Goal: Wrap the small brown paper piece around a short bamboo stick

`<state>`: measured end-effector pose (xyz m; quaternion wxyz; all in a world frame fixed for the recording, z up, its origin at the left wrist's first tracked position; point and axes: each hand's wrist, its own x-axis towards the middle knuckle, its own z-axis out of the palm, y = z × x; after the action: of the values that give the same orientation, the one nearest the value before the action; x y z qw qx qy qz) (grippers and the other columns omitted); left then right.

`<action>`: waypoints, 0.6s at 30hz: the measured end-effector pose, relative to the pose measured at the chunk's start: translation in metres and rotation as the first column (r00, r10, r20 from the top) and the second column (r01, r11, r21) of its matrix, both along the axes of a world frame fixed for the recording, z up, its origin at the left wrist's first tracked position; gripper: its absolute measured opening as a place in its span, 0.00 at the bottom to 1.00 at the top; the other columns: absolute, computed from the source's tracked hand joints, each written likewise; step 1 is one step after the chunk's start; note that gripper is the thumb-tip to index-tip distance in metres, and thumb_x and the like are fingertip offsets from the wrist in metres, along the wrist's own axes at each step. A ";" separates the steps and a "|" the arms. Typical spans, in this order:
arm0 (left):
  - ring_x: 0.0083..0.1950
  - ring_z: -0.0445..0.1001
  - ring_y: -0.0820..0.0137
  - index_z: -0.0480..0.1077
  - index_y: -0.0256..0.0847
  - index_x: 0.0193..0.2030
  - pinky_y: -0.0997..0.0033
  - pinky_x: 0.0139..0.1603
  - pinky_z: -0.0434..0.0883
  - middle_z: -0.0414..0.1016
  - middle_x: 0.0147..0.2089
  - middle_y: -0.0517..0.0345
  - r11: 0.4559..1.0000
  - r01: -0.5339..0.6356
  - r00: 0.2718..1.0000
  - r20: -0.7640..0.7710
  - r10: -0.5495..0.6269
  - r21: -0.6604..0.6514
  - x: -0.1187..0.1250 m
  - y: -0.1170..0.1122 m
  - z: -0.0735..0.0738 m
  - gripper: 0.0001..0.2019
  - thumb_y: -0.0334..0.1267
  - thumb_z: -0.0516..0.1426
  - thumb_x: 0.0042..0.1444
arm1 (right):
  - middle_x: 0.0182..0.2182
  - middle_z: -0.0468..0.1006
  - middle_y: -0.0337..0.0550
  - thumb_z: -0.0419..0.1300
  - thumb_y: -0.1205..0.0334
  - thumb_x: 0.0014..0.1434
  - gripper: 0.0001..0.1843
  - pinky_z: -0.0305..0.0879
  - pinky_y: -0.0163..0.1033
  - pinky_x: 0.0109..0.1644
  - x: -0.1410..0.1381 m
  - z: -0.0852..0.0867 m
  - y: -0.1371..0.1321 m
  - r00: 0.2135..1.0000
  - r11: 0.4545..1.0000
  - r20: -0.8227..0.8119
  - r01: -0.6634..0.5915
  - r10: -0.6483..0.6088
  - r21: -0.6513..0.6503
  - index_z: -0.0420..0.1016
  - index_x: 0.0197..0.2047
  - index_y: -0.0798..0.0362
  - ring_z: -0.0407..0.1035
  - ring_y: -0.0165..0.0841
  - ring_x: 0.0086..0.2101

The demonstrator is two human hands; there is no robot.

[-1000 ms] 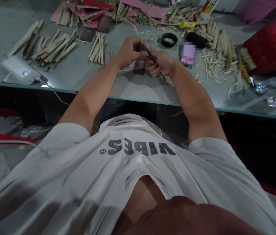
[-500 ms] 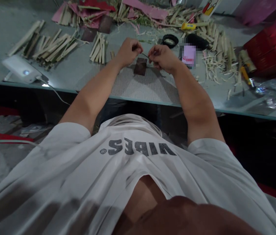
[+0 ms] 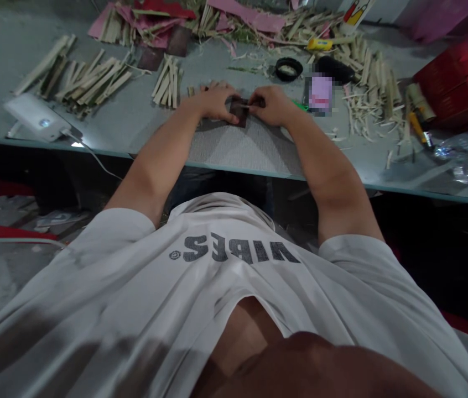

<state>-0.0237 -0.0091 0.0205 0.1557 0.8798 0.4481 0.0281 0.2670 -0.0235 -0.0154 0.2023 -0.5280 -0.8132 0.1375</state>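
A small dark brown square sheet (image 3: 240,118) lies flat on the grey board at the table's near side. My left hand (image 3: 217,103) rests at its left, fingers spread and thumb on the sheet's edge. From the right, my right hand (image 3: 272,105) pinches a thin strip (image 3: 243,105), which lies across the upper part of the sheet. Part of the strip is hidden by the fingers. Just left of my left hand stands a small bundle of split bamboo sticks (image 3: 168,83).
More bamboo sticks (image 3: 93,83) and a white power bank (image 3: 37,117) with a cable lie at left. A black ring (image 3: 288,69), a blurred pink item (image 3: 320,93), shavings (image 3: 364,113) and a red box (image 3: 458,83) are at right. Pink scraps (image 3: 254,16) line the back.
Both hands have come down toward the brown sheet. My left hand has let go of the strip and spread its fingers; the strip now lies over the sheet in my right hand.
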 end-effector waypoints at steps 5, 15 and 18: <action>0.91 0.64 0.38 0.81 0.42 0.88 0.25 0.96 0.65 0.72 0.92 0.39 1.000 -0.027 1.000 0.014 0.027 -0.002 0.002 0.005 -0.001 0.43 0.51 0.87 0.73 | 0.55 0.96 0.49 0.77 0.25 0.78 0.30 0.75 0.61 0.75 -0.002 0.005 -0.004 0.999 0.999 -0.036 0.027 -0.029 -0.041 0.89 0.51 0.45 0.83 0.50 0.60; 0.83 0.74 0.51 0.77 0.62 0.79 0.43 0.90 0.75 0.75 0.88 0.56 0.996 0.076 0.958 0.280 -0.059 -0.050 -0.009 0.033 -0.021 0.60 0.74 0.93 0.46 | 0.56 0.96 0.48 0.78 0.28 0.77 0.25 0.71 0.62 0.79 -0.013 0.018 -0.018 0.991 0.996 -0.102 0.079 -0.082 -0.035 0.88 0.48 0.42 0.82 0.50 0.63; 0.83 0.73 0.49 0.77 0.53 0.78 0.41 0.92 0.74 0.68 0.89 0.50 0.999 0.019 0.943 0.331 -0.009 -0.027 -0.007 0.032 -0.020 0.60 0.57 0.98 0.43 | 0.61 0.96 0.47 0.79 0.31 0.74 0.22 0.71 0.61 0.79 -0.011 0.018 -0.019 0.991 0.997 -0.123 0.056 -0.062 -0.051 0.88 0.49 0.39 0.83 0.49 0.63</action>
<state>-0.0304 0.0228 0.0005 0.2423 0.8633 0.4097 0.1676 0.2555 -0.0427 0.0030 0.2440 -0.5468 -0.7797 0.1832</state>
